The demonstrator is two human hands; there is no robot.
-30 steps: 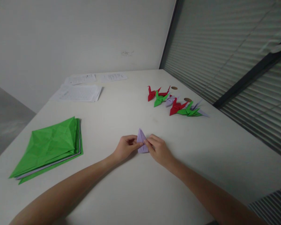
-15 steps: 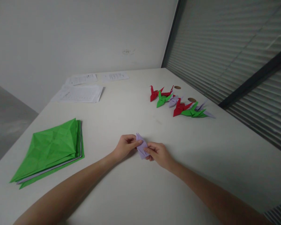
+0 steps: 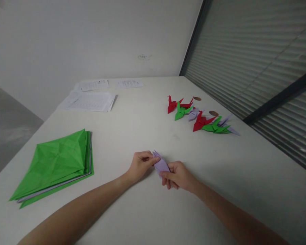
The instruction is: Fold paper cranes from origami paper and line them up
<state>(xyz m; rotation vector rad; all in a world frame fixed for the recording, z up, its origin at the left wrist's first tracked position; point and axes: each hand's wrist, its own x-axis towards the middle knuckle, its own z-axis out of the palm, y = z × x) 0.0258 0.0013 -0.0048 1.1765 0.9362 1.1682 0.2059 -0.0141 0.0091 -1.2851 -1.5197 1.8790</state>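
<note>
A small folded piece of lavender origami paper (image 3: 161, 165) is held between both hands above the white table (image 3: 142, 214). Its upper end splits into two narrow points. My left hand (image 3: 140, 164) pinches it near those points, thumb on top. At the lower right end, my right hand (image 3: 178, 176) grips it between thumb and fingers, which hide that corner.
A stack of creased green and lavender paper (image 3: 58, 158) lies at the left. Several folded paper cranes, among them a red crane (image 3: 200, 121) and a green crane (image 3: 181, 111), stand at the right near the window blinds (image 3: 257, 58). Printed sheets (image 3: 91, 102) lie at the back left.
The lavender paper has tilted further, its lower end swinging right. My right hand has moved down to that lower end; the left still pinches near the points. The whole view has shifted slightly.
</note>
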